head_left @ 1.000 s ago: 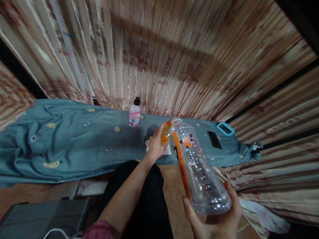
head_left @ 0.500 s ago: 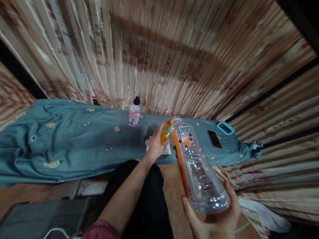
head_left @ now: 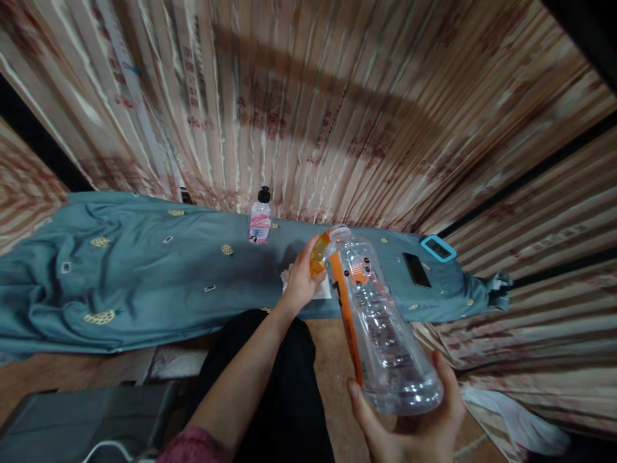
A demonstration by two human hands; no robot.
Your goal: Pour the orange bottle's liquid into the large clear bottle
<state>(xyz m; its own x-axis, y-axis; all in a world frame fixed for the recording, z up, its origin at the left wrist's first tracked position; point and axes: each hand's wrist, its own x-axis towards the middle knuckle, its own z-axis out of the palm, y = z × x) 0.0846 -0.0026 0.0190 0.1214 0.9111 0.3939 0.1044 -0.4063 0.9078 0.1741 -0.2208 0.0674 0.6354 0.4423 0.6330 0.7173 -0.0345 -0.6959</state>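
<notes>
Flanking held bottle (head_left: 385, 334): black-capped bottle (head_left: 260, 223), phone (head_left: 417, 271).

Phone (head_left: 417, 270) near blue-rimmed clock (head_left: 438, 248)

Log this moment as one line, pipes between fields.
Left hand: holding amber item beside neck of clear bottle | Right hand: gripping clear bottle's base | Teal cloth: pink-labelled bottle, dark slab, blue-framed display

One head-worn camera looks forward and down from above the wearer's black-trousered lap (head_left: 296, 386) — bare right hand (head_left: 417, 434) close, at the lower edge; blue-green pineapple-print cloth (head_left: 149, 270) crosses mid-view; pleated beige-and-red fabric curtain (head_left: 299, 122) fills the top, beyond.
</notes>
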